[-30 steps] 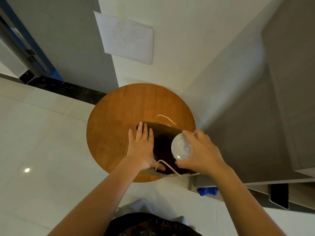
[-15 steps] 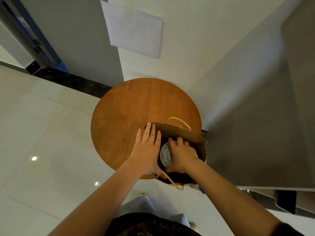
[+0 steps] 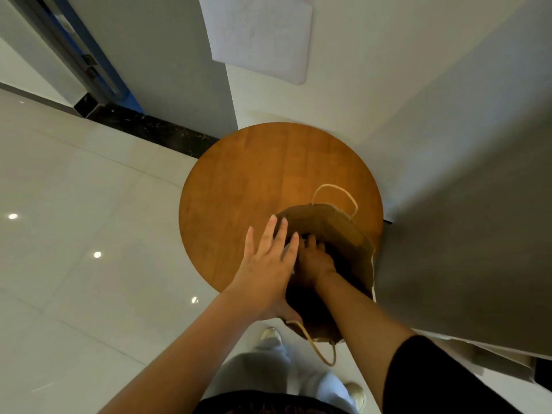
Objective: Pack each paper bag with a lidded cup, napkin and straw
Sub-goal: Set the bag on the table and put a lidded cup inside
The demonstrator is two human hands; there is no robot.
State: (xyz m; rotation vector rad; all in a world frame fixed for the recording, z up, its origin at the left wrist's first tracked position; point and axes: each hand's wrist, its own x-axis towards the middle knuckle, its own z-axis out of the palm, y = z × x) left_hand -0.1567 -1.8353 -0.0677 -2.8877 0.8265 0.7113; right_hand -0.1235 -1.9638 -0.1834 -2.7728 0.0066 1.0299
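A brown paper bag [image 3: 343, 231] with rope handles stands open at the near right edge of a round wooden table [image 3: 254, 180]. My left hand [image 3: 265, 264] lies flat against the bag's left wall, fingers spread, with the thumb at the near rim holding the mouth wide. My right hand [image 3: 313, 261] is down inside the bag, its fingers curled over the lidded cup. Of the lidded cup [image 3: 286, 251] only a pale sliver shows between my two hands. No napkin or straw is in sight.
A grey cabinet side [image 3: 463, 234] rises right beside the table and the bag. A white wall with a sheet of paper [image 3: 260, 34] stands behind. Glossy tile floor [image 3: 74, 234] lies to the left, and my shoes [image 3: 270, 336] are below the table's near edge.
My right hand has gone from above the bag's mouth down inside it with the cup. The lid, plainly visible before, is now almost hidden. My left hand stays on the bag's side.
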